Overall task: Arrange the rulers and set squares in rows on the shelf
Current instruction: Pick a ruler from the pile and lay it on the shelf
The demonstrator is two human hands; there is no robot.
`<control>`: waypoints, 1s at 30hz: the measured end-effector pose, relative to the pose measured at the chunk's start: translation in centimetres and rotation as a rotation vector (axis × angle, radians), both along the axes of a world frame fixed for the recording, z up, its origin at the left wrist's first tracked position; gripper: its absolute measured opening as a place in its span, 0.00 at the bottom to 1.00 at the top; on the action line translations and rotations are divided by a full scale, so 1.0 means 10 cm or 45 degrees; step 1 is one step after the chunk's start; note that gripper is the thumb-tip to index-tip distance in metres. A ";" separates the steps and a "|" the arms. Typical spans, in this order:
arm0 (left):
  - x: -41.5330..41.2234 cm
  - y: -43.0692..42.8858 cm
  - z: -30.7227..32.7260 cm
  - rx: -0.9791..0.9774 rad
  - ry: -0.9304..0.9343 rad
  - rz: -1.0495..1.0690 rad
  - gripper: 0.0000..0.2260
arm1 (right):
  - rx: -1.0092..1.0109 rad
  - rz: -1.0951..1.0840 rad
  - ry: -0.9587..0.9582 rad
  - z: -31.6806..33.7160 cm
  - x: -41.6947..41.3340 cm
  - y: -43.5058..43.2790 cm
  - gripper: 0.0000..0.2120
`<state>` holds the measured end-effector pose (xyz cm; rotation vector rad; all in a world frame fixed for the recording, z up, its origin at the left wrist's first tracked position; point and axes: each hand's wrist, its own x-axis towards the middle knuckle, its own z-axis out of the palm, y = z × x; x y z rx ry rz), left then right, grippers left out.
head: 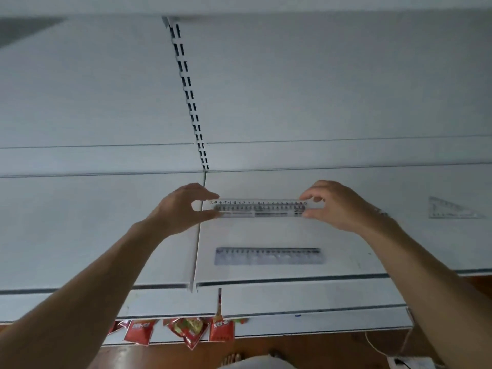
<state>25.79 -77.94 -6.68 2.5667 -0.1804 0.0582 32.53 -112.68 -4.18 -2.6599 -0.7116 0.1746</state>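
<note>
Slippage is looking like the main risk from the head view: the clear ruler is being carried only by its two short ends. If one pinch is loosening before the other, one end may be dropping first and leaving it crooked against the second ruler, which is lying flat nearer the front edge of the shelf. Being thin plastic on a smooth white surface, it may also be skating sideways on release and spoiling the row. The left hand is pinching the ruler's left end between thumb and forefinger, the gap just as wide as the ruler. The right hand is gripping the right end the same way, its other fingers curling loosely above. Whether the ruler is touching the shelf or hanging just over it, I cannot tell. It is sitting parallel to the second ruler, behind it and apart, with a set square lying well off to the right.
</note>
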 end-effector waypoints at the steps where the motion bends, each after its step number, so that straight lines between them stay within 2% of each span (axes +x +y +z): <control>1: 0.01 -0.01 -0.02 0.002 0.017 -0.006 0.19 | -0.025 0.003 0.006 -0.01 0.02 0.00 0.14; 11: 0.12 0.00 -0.14 0.015 0.081 -0.048 0.17 | -0.109 -0.009 0.151 -0.10 0.10 0.05 0.15; 22: 0.15 -0.02 -0.06 0.018 0.154 -0.094 0.18 | -0.142 0.015 0.176 -0.10 0.15 0.08 0.15; 30: 0.14 -0.03 -0.03 0.076 0.177 -0.131 0.13 | -0.178 0.049 0.206 -0.08 0.17 0.11 0.13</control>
